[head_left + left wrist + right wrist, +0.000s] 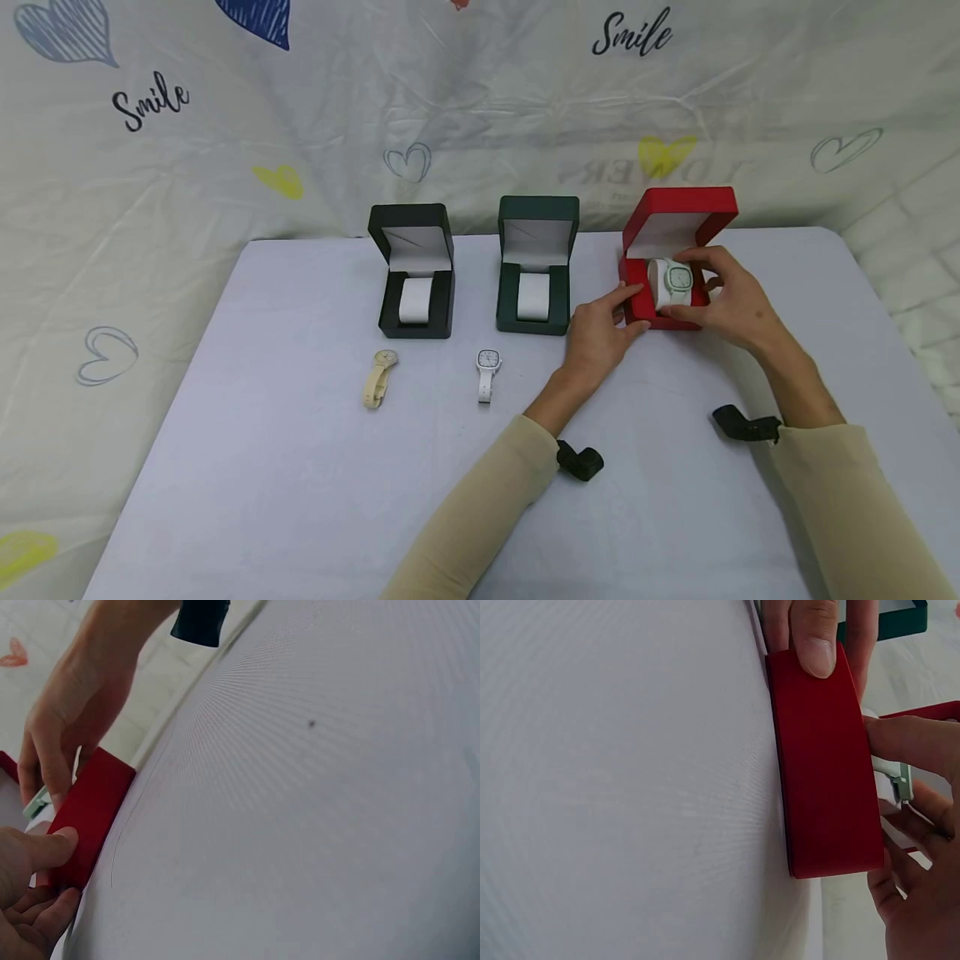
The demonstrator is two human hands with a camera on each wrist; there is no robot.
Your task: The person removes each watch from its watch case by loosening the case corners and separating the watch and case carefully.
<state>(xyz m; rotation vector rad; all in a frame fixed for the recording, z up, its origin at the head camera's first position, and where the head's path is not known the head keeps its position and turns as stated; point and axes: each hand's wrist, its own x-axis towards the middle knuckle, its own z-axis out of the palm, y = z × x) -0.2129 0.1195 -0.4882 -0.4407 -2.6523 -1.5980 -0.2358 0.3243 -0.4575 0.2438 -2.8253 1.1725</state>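
An open red watch box [643, 307] stands at the table's right rear. A pale green watch [678, 281] sits wrapped on the white cushion inside it. My left hand [626, 312] holds the box's front left corner, thumb on the front wall and index finger along the side. My right hand [693, 287] pinches the watch on its cushion between thumb and fingers. In the right wrist view the left thumb [815, 637] presses the red box [825, 772], and the right hand [915, 825] grips the watch [892, 776]. The left wrist view shows the red box [94, 810] between both hands.
An open black box [412, 271] and an open green box [536, 267], each with a bare white cushion, stand left of the red one. A beige watch [380, 377] and a white watch [487, 373] lie in front of them. A printed cloth hangs behind the table [300, 500].
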